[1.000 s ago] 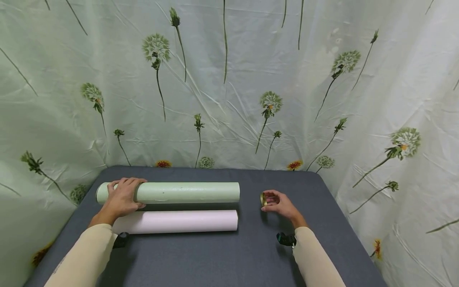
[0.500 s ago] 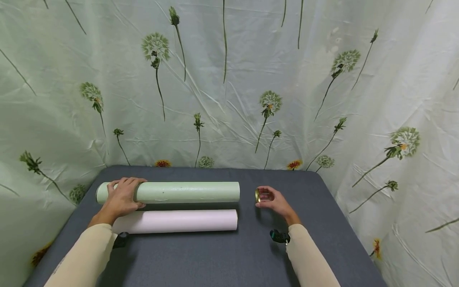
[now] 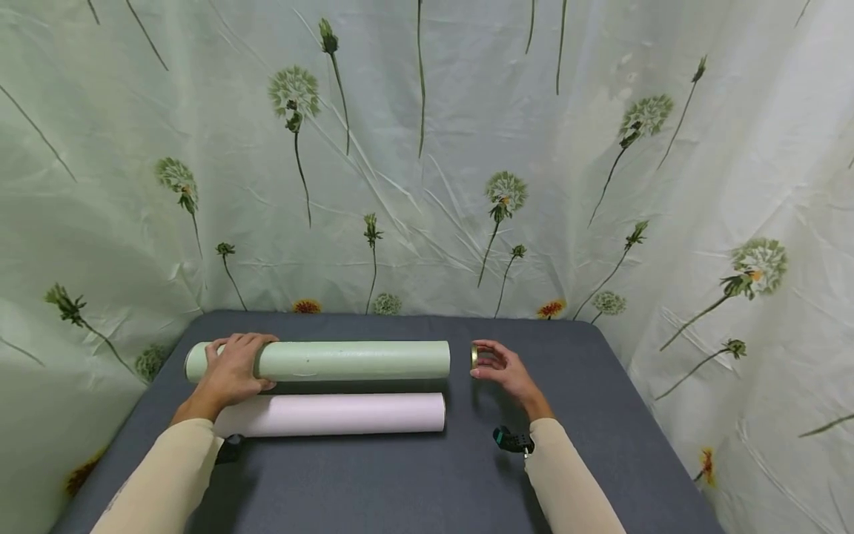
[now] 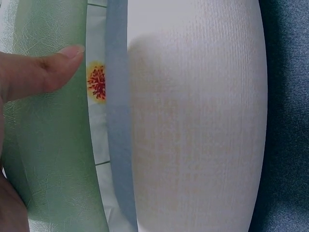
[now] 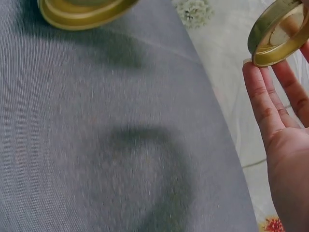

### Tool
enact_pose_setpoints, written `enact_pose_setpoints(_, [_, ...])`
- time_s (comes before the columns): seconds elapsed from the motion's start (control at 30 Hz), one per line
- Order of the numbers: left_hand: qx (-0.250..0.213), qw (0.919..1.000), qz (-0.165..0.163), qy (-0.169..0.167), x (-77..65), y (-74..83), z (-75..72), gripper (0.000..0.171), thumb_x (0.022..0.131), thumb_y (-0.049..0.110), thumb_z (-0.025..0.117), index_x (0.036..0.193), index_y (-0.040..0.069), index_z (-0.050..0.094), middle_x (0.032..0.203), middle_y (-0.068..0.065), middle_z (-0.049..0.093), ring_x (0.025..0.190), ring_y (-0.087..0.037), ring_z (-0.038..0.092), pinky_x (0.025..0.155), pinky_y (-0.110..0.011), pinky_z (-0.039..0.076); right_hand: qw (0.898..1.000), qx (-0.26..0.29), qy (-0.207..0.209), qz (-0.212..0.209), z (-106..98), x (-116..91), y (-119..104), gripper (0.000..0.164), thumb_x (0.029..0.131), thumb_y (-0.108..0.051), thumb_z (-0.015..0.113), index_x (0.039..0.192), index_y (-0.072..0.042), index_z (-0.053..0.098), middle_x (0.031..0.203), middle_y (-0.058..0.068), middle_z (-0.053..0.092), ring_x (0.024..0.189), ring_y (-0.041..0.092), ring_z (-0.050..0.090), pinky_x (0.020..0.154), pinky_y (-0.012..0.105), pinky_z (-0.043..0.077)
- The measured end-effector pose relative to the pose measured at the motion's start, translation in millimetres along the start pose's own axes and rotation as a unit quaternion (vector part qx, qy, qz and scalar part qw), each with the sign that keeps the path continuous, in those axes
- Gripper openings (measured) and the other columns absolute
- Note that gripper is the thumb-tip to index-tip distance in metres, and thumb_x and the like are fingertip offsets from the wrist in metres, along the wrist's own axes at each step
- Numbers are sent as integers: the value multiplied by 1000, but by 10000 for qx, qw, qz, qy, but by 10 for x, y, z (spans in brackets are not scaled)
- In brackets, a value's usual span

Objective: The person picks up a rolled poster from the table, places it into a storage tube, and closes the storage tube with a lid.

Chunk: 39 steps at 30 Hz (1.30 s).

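My left hand grips a long pale green tube near its left end, fingers over the top. In the left wrist view, the thumb lies along the tube's green side. To the right of the tube's other end, my right hand holds a shallow gold metal lid on edge by its rim, raised above the table. In the right wrist view, the lid shows its hollow side, with fingertips at its rim.
A pale pink tube lies in front of the green one, parallel to it. Gold metal of a round end shows in the right wrist view. The dark grey table backs onto a floral curtain.
My right hand has moved left with the lid, closer to the green tube's right end. My left hand keeps its grip, and the tubes stay in place.
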<state>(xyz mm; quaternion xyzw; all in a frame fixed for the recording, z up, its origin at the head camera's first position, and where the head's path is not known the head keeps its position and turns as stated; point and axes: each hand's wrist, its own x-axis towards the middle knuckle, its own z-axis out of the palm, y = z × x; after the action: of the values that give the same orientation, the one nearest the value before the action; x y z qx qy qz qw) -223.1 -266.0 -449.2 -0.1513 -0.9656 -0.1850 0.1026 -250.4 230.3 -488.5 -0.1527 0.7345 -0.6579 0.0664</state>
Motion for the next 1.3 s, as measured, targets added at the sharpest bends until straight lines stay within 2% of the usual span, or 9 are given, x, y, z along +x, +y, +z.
enact_pose_setpoints(0.17, [27,10000,51,49,-20,-4,32,69,61,12,88,122,3,57,120,-24,58,112,-46,46,91,-68,19,9989,449,62,121,110,8,-22,61,85,4,67,139,9,41,134,21,45,107,15,58,85,28,52])
enact_pose_setpoints(0.33, [44,10000,24,-21,-29,6,54,68,63,13,87,123,4,56,120,-23,58,112,-45,46,92,-67,19,9965,813,36,201,203,30,-11,61,86,4,64,141,9,39,134,14,47,107,12,58,86,27,51])
enact_pose_setpoints(0.5, [38,10000,23,26,-3,22,74,69,63,14,87,123,4,56,120,-23,58,112,-45,46,92,-67,19,9892,1424,213,267,254,47,15,56,86,8,62,139,8,41,127,6,53,106,10,59,87,25,51])
enact_pose_setpoints(0.63, [-24,10000,11,-19,27,34,90,69,63,14,87,124,4,56,121,-23,57,113,-45,45,92,-67,19,9833,1769,309,303,280,49,27,55,86,10,61,138,9,43,122,5,54,103,10,61,86,24,51])
enact_pose_setpoints(0.97, [-82,9999,0,-70,68,44,93,68,64,15,87,124,5,57,121,-22,58,113,-45,45,93,-68,19,9796,1906,366,527,314,65,51,54,88,13,56,139,14,38,119,4,57,101,11,61,84,24,51])
enact_pose_setpoints(1.13, [-79,9999,20,-61,69,38,82,68,63,15,87,123,5,57,121,-21,58,113,-45,45,92,-67,19,9783,1967,432,479,322,70,65,48,88,14,55,135,9,48,116,3,59,100,11,61,83,24,51])
enact_pose_setpoints(1.3, [-49,10000,-20,-62,46,17,56,68,63,15,87,123,5,57,121,-22,58,113,-45,45,92,-68,18,9822,1806,203,474,360,87,68,47,88,8,59,134,3,52,119,2,58,102,11,60,86,25,50])
